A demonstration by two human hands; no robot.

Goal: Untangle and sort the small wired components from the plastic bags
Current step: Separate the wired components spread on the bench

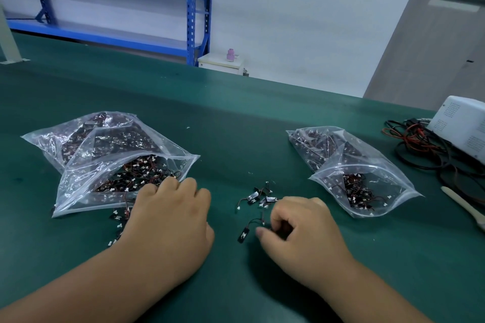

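One component [245, 233], a black tab on a thin looped wire, lies alone on the green mat [236, 126], just beside my right hand [301, 228]. That hand's fingers are curled tight, the thumb reaching toward the wire. Whether they pinch its free end, or something dark inside the curl, I cannot tell, as the view is blurred there. Just beyond sits a small pile [262, 196] of a few more, their wires crossing. My left hand [168, 220] lies palm down at the gaping mouth of the left bag [105, 165], fingers bent and tips hidden, so I cannot tell its hold either. Strays [118, 220] lie loose beside it. The right bag [367, 186], well apart, is open too. The risks, as I judge them: a quick pull on one wire could drag its neighbours out of the pile or strain the lead at its tab. The left hand's weight could sweep more parts out of the bag and mix strays with sorted ones. A piece flicked rightward could vanish among the loose cables [425, 149] by the white box [464, 126].
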